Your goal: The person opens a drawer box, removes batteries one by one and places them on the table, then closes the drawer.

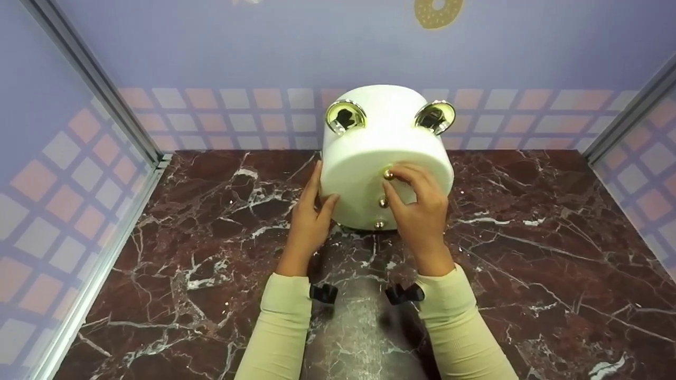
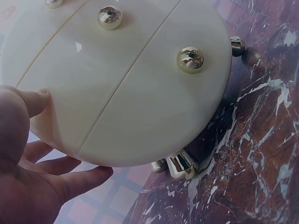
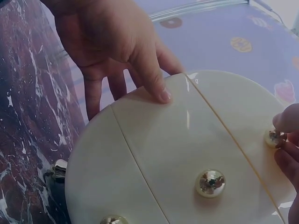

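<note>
A glossy white, round-fronted drawer box point(image 1: 354, 177) stands on the table, its front split by two seams. Down the front run three shiny gold knobs: a top knob point(image 3: 274, 138), a middle knob point(image 3: 210, 183) and a bottom knob point(image 2: 190, 59). My right hand point(image 1: 422, 208) pinches the top knob between thumb and fingers. At the box's left side my left hand point(image 1: 310, 219) holds the rim, thumb on the front and fingers along the curved side. Short gold feet point(image 2: 182, 165) show under the box in the left wrist view.
Two round gold ear-like pieces, a left one point(image 1: 345, 117) and a right one point(image 1: 436, 117), stick out from the box's top. Dark red marble-patterned tabletop point(image 1: 211, 295) lies all round. A patterned back wall point(image 1: 253, 58) and side panels enclose it.
</note>
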Action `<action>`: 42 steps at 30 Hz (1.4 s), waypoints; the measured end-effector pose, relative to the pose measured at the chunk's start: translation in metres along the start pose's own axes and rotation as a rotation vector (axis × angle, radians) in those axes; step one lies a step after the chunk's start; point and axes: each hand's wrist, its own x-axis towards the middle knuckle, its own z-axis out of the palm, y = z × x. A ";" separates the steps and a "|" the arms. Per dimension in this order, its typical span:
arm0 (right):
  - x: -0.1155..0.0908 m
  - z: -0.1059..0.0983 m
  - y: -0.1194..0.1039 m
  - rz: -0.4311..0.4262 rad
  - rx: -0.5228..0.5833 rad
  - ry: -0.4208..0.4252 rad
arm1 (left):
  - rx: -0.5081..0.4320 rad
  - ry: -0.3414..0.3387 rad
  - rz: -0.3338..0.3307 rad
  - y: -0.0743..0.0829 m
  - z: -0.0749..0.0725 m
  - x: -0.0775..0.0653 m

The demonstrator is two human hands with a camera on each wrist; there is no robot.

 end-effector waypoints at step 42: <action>-0.007 0.010 -0.006 -0.104 -0.121 0.067 | -0.021 -0.005 -0.014 -0.002 0.000 0.001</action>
